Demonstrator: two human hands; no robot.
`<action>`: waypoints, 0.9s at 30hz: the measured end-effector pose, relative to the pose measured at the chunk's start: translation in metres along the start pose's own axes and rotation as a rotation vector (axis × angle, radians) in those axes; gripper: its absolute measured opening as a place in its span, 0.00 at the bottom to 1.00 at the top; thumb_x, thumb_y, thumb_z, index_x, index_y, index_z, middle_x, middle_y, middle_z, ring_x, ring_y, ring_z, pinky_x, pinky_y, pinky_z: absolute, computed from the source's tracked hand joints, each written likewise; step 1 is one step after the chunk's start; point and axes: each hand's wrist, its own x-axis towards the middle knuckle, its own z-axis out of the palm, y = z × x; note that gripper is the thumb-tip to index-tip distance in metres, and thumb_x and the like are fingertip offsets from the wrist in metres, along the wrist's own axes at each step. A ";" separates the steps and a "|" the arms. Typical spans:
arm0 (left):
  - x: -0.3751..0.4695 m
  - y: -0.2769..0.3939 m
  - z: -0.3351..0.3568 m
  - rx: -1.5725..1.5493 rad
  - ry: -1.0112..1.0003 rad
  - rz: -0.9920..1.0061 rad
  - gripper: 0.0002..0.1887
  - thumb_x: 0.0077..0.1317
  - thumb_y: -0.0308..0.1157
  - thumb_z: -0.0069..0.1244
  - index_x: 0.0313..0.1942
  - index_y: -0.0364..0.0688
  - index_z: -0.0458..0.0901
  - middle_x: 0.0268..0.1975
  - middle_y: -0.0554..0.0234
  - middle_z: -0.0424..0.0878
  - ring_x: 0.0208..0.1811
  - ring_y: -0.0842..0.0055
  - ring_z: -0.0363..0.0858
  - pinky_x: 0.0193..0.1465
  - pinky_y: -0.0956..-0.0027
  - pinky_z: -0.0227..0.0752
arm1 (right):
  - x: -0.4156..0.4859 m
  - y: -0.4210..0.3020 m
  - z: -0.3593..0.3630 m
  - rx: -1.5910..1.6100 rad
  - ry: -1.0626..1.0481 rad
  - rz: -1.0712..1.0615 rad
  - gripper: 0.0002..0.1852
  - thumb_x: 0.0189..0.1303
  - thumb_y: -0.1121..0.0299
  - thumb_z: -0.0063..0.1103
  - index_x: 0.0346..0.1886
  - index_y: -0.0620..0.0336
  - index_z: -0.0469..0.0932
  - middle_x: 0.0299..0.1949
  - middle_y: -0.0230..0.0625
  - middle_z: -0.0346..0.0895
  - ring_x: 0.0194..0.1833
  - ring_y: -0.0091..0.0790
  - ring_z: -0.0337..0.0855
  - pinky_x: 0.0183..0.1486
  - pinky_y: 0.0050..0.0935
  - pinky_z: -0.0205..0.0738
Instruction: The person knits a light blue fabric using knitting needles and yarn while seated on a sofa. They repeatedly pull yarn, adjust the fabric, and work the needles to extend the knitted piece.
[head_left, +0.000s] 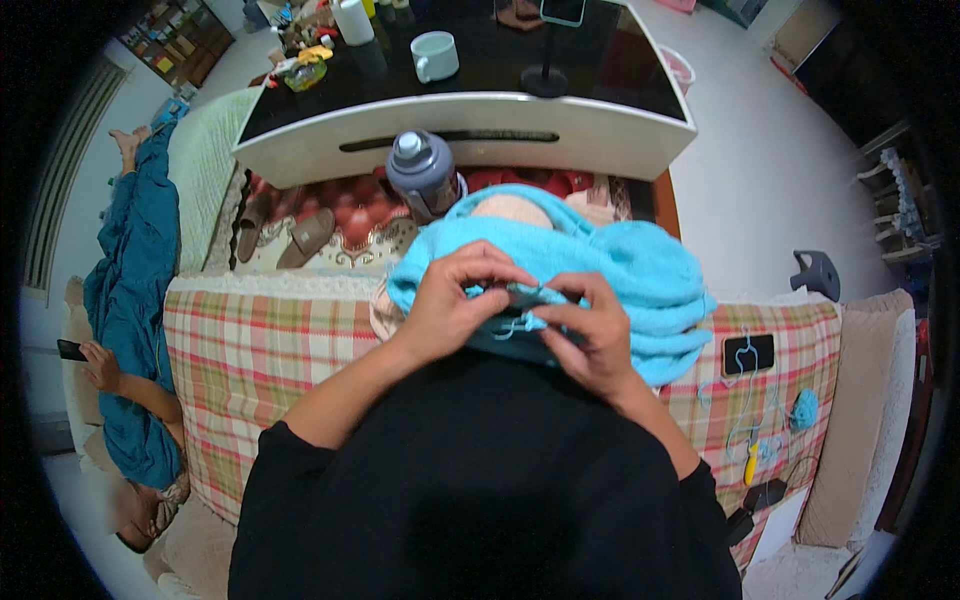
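Observation:
A large turquoise knitted fabric (547, 247) lies bunched across my lap. My left hand (461, 296) pinches its near edge between thumb and fingers. Just to the right, my right hand (596, 319) grips the same edge, thumb and forefinger close together. Between the two hands is a small turquoise knot with loose yarn ends (531, 322). A thin dark item seems to lie at the left fingertips, too blurred to name. On the sofa to the right rest a small ball of turquoise yarn (805, 409) and trailing strands.
Ahead stands a black-topped coffee table (480, 120) with a white mug (435, 56) and a phone stand (546, 79). A large grey bottle (424, 172) stands before it. A smartphone (748, 355) and a yellow-handled cutter (751, 461) lie on the sofa's right. At left, a person (139, 300) reclines.

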 end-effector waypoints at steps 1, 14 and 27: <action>0.000 0.001 0.000 -0.050 -0.015 -0.082 0.13 0.55 0.18 0.54 0.41 0.38 0.89 0.37 0.63 0.82 0.41 0.78 0.77 0.47 0.73 0.70 | 0.001 0.000 -0.001 0.028 -0.020 0.022 0.15 0.43 0.80 0.70 0.38 0.57 0.85 0.47 0.42 0.78 0.47 0.44 0.79 0.47 0.36 0.76; -0.004 0.006 0.001 -0.317 -0.038 -0.301 0.09 0.63 0.28 0.60 0.42 0.35 0.84 0.37 0.67 0.85 0.38 0.87 0.80 0.43 0.79 0.73 | 0.008 -0.002 -0.004 0.122 -0.016 0.089 0.12 0.44 0.82 0.69 0.35 0.59 0.86 0.51 0.42 0.81 0.48 0.35 0.84 0.50 0.31 0.77; -0.006 0.012 0.008 -0.094 -0.041 -0.273 0.08 0.64 0.32 0.59 0.39 0.38 0.82 0.38 0.70 0.82 0.39 0.87 0.77 0.42 0.77 0.72 | -0.001 -0.001 0.009 0.007 0.011 -0.006 0.15 0.43 0.82 0.70 0.36 0.56 0.84 0.47 0.37 0.82 0.39 0.37 0.81 0.40 0.32 0.78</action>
